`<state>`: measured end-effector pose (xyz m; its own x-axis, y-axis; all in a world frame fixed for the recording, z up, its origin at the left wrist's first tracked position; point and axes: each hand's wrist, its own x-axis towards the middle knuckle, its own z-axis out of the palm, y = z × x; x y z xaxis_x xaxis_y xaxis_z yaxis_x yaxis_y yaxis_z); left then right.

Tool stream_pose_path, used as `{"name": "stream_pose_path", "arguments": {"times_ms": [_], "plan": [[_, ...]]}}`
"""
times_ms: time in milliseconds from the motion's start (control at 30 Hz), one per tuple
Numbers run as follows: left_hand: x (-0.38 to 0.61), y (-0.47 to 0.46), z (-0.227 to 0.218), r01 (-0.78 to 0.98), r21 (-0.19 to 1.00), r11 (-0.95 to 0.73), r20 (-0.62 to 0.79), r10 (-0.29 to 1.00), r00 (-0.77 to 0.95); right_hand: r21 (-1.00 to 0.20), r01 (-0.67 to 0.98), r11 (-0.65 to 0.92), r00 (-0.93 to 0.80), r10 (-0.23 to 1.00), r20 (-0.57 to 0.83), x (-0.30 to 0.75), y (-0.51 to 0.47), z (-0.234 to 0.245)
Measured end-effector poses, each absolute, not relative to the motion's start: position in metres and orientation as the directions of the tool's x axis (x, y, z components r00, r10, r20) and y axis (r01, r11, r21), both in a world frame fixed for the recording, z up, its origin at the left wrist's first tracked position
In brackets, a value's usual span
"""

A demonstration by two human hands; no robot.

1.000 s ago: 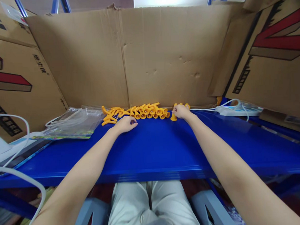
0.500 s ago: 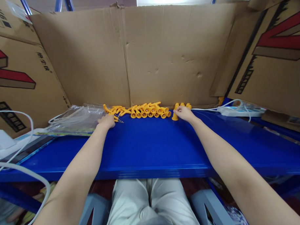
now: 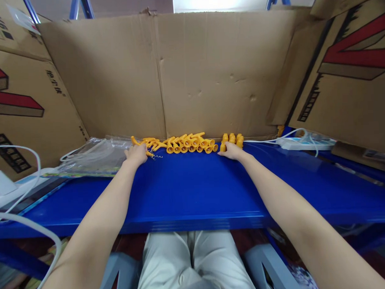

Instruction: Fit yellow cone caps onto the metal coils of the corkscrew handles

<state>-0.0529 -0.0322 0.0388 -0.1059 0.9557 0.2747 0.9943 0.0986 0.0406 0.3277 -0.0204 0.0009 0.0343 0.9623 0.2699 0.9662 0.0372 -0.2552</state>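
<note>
My left hand point(image 3: 137, 155) is closed at the left end of the row, its fingers round a yellow corkscrew point(image 3: 150, 154) with a thin metal spiral; the fingertips are partly hidden. Beside it lie several branched yellow handles point(image 3: 157, 145). My right hand point(image 3: 232, 152) has thumb and fingers closed about a yellow bell-shaped piece point(image 3: 223, 147), mostly covered by the hand. Just behind stand several more upright yellow pieces point(image 3: 232, 137). Between both hands, several yellow funnel-shaped pieces point(image 3: 192, 148) lie stacked, their round open ends facing me.
A blue table point(image 3: 194, 186) runs across, backed by a tall cardboard sheet point(image 3: 209, 72). At left lie a clear plastic bag point(image 3: 95, 158) and a white cable point(image 3: 34, 226). A white power strip point(image 3: 306, 144) sits at right. Cardboard boxes point(image 3: 358, 96) flank the table.
My right hand has shifted slightly lower and nearer me on the bell-shaped piece, uncovering more of the upright pieces behind. My left hand stays nearly in place. The view has shifted slightly.
</note>
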Motion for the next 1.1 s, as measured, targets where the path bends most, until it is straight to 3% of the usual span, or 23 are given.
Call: {"name": "stream_pose_path", "arguments": {"times_ms": [133, 400, 600, 867, 1100], "plan": [[-0.043, -0.033, 0.041, 0.996, 0.022, -0.089, 0.349, 0.934, 0.075, -0.192, 0.981, 0.041, -0.008, 0.985, 0.172, 0.312, -0.03, 0.014], [-0.01, -0.041, 0.033, 0.859, 0.08, -0.506, 0.352, 0.82, 0.451, -0.015, 0.971, 0.239, -0.236, 0.965, 0.114, 0.27, -0.054, 0.03], [0.002, -0.044, 0.024, 0.799, 0.131, -0.587, 0.353, 0.781, 0.515, -0.019, 0.917, 0.398, -0.39, 0.905, 0.169, 0.255, -0.062, 0.028], [0.0, -0.044, 0.024, 0.814, 0.182, -0.551, 0.343, 0.812, 0.473, -0.102, 0.85, 0.517, -0.482, 0.841, 0.245, 0.255, -0.054, 0.021], [0.008, -0.05, 0.022, 0.813, 0.12, -0.57, 0.381, 0.783, 0.492, -0.101, 0.742, 0.663, -0.568, 0.702, 0.43, 0.244, -0.053, 0.012]]}}
